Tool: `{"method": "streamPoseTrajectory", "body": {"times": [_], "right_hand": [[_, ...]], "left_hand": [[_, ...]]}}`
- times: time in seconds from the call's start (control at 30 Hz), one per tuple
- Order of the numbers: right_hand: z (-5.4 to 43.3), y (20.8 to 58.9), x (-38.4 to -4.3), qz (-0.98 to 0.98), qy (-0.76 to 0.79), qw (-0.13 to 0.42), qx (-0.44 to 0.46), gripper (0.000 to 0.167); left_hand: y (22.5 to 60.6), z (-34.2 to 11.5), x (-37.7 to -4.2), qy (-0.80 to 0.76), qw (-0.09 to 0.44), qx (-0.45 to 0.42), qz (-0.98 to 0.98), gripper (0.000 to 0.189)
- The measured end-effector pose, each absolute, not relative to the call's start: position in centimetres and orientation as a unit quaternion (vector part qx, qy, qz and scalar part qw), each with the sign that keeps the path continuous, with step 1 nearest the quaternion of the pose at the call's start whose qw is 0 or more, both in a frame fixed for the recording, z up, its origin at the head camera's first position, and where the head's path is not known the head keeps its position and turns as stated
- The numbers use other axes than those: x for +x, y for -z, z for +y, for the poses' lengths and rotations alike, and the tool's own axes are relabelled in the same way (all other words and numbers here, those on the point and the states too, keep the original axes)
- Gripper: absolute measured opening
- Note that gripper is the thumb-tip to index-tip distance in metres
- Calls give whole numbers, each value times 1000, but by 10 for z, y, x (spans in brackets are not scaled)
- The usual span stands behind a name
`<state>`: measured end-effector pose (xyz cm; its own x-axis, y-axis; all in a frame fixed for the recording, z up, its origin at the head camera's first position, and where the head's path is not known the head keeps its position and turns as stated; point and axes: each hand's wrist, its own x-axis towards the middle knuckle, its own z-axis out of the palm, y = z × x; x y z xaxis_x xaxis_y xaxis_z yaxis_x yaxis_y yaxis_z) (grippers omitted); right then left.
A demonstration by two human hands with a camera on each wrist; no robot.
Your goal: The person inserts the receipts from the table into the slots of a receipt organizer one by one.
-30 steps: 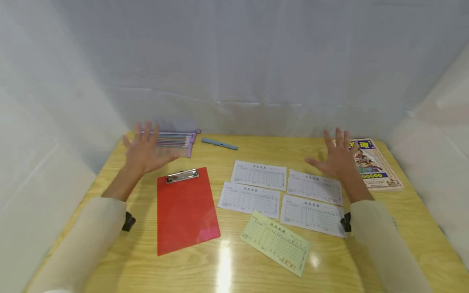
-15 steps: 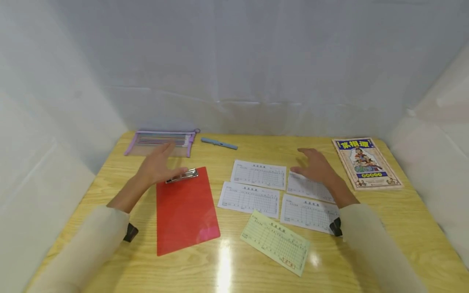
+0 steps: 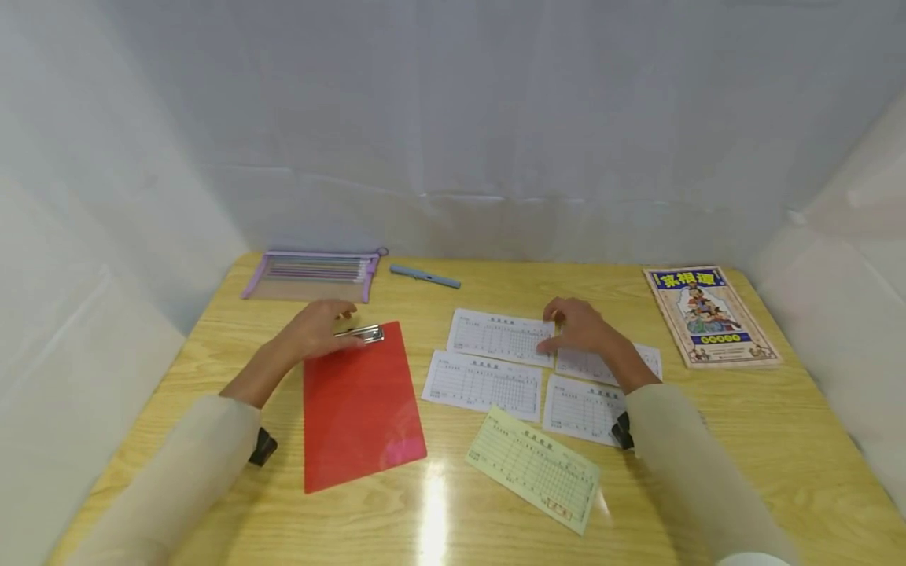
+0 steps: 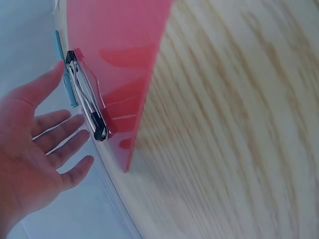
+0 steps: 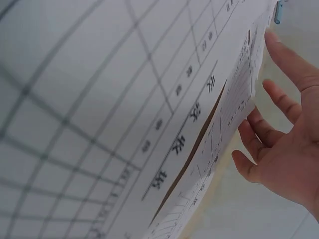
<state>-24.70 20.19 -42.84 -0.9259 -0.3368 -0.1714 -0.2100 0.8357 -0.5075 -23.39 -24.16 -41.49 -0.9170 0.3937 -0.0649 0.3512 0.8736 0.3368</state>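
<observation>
Right fingers (image 3: 554, 306) overlapping white slip (image 3: 498, 336), contact unclear, clip (image 3: 374, 333) part-hidden

Wooden table (image 3: 354, 531) | red clipboard (image 3: 364, 413) | purple-edged pouch (image 3: 314, 277) | blue pen (image 3: 425, 276) | four white slips (image 3: 483, 386) | yellow slip (image 3: 534, 470) (askew) | book (image 3: 711, 318)

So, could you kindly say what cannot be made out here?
Head view: one end of the clip, hidden behind the left hand.
Head view: part of the back right white slip, covered by the right hand and forearm.
Head view: fine print on the yellow slip, too small to read.
Left wrist view: the rest of the red clipboard, cut off by the top edge.
</observation>
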Motion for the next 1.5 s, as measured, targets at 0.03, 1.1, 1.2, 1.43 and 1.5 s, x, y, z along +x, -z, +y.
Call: {"method": "streamPoseTrajectory", "body": {"times": [0.03, 1.1, 1.2, 1.43, 1.5], "right_hand": [[200, 428, -247, 953, 235, 127, -146, 52], [183, 425, -255, 951, 248, 131, -128, 39], [185, 425, -256, 944, 279, 118, -129, 35], [189, 420, -254, 929, 339, 72, -131, 27], [190, 419, -253, 924, 354, 70, -125, 29]], "left_hand": [[416, -242, -235, -161, 68, 193, 965, 62], [423, -238, -236, -166, 62, 234, 956, 22], [423, -238, -236, -162, 57, 236, 956, 21], [423, -237, -236, -162, 48, 237, 957, 19], [424, -237, -236, -160, 49, 237, 957, 20]]}}
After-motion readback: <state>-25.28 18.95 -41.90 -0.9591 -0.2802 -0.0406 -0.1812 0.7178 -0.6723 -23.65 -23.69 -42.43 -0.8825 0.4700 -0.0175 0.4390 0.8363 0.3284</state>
